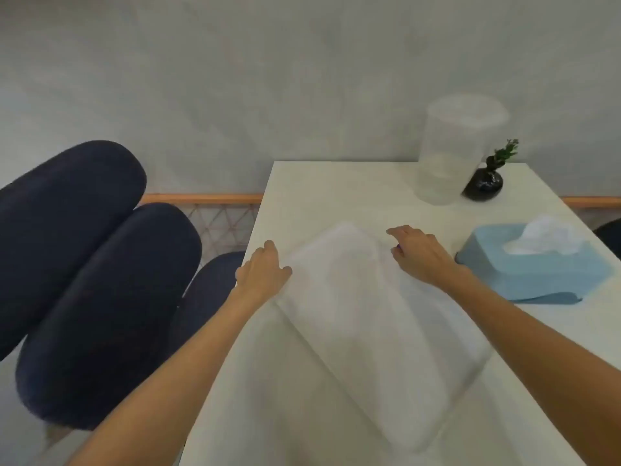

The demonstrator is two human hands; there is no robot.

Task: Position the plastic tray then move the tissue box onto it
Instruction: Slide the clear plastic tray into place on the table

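Observation:
A clear, frosted plastic tray (379, 331) lies at an angle on the white table (322, 193), blurred by motion. My left hand (263, 272) grips its far left corner with curled fingers. My right hand (420, 252) rests on its far right corner, fingers bent over the rim. A light blue tissue box (534, 269) with a white tissue sticking out of the top stands on the table to the right of the tray, just beyond my right wrist.
A tall clear plastic container (453, 149) and a small black vase with a green sprig (487, 181) stand at the table's far right. Dark blue padded chairs (84, 264) sit to the left of the table. A grey wall is behind.

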